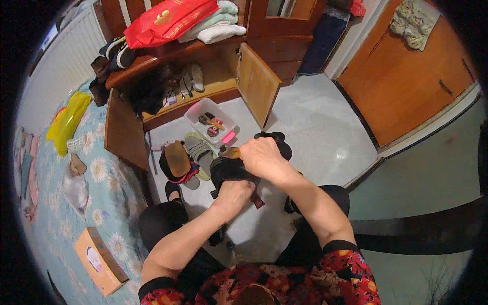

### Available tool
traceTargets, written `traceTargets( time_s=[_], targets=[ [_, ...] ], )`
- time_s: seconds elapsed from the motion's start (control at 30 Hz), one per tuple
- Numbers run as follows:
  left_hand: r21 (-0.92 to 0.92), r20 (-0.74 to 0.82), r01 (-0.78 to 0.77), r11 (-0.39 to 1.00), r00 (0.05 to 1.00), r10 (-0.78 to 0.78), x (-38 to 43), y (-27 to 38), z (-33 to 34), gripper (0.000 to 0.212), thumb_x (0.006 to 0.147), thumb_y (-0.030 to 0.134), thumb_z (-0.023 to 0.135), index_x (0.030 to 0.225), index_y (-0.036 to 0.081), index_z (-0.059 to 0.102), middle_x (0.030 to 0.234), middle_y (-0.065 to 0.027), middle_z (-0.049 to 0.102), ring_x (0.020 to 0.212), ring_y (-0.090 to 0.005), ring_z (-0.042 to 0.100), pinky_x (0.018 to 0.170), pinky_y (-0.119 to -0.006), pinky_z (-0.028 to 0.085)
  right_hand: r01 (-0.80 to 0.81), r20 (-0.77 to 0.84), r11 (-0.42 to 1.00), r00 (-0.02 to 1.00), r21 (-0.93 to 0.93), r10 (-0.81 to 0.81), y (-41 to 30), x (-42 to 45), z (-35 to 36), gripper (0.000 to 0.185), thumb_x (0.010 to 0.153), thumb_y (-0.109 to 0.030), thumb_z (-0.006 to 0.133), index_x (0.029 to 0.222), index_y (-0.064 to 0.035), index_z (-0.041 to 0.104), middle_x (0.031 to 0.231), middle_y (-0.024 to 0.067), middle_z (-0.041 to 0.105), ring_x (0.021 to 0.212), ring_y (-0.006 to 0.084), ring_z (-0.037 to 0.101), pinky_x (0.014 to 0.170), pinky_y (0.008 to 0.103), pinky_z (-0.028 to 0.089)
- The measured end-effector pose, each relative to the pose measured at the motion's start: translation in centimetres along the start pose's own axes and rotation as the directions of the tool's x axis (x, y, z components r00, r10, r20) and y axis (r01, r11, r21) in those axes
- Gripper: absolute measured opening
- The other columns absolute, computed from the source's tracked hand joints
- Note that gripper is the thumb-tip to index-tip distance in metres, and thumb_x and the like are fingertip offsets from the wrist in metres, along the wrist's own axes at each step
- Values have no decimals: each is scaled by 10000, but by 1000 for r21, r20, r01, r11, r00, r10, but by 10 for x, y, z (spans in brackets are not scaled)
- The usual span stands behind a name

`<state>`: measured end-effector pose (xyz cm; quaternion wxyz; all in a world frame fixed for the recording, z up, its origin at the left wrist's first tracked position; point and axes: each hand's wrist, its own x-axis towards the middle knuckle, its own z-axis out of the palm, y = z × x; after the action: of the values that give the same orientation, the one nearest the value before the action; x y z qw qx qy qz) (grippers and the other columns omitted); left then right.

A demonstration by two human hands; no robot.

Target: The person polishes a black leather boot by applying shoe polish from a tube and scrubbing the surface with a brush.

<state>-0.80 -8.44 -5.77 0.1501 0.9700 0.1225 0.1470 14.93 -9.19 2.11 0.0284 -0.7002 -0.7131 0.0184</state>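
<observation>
My left hand (234, 194) grips a black shoe (228, 169), its fingers partly hidden at the opening. My right hand (261, 156) is closed on a small brush (230, 152) with a yellowish wooden handle, held against or just above the shoe's upper; contact cannot be made out. A dark reddish strap or cloth end (258, 201) hangs below my left hand. Beyond my right hand lies another black shoe (282, 146), partly covered by it. Just ahead on the floor stands a clear plastic box (194, 110) with pink latches, holding brushes (213, 122) and a round tin (212, 131).
A grey-green clog (198, 148) and a black-and-tan item (177, 162) lie left of the shoe. The wooden cabinet's left door (126, 131) and right door (259, 84) stand ajar. A flowered bed (110, 206) on the left holds a tissue box (100, 261) and a yellow bag (68, 120).
</observation>
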Motion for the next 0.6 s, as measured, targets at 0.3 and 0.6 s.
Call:
traceTargets(
  time_s=[0.3, 0.6],
  targets=[
    [56, 0, 174, 983, 985, -174, -8, -21, -14, 133, 684, 43, 624, 794, 43, 699, 883, -158, 629, 889, -358, 624, 741, -471, 470, -440, 70, 875, 885, -200, 461, 78, -16, -56, 175, 832, -118, 611, 912, -46, 749, 901, 170, 727, 874, 342, 709, 741, 445, 546],
    [-198, -447, 24, 980, 887, -112, 10, -26, -82, 397, 793, -20, 529, 1162, 46, 659, 1108, -171, 669, 1047, -368, 614, 911, -433, 479, -72, -547, 840, 729, 537, 412, 89, -47, -40, 281, 934, -197, 589, 1161, -58, 678, 926, 167, 700, 816, 350, 675, 696, 410, 512]
  ],
)
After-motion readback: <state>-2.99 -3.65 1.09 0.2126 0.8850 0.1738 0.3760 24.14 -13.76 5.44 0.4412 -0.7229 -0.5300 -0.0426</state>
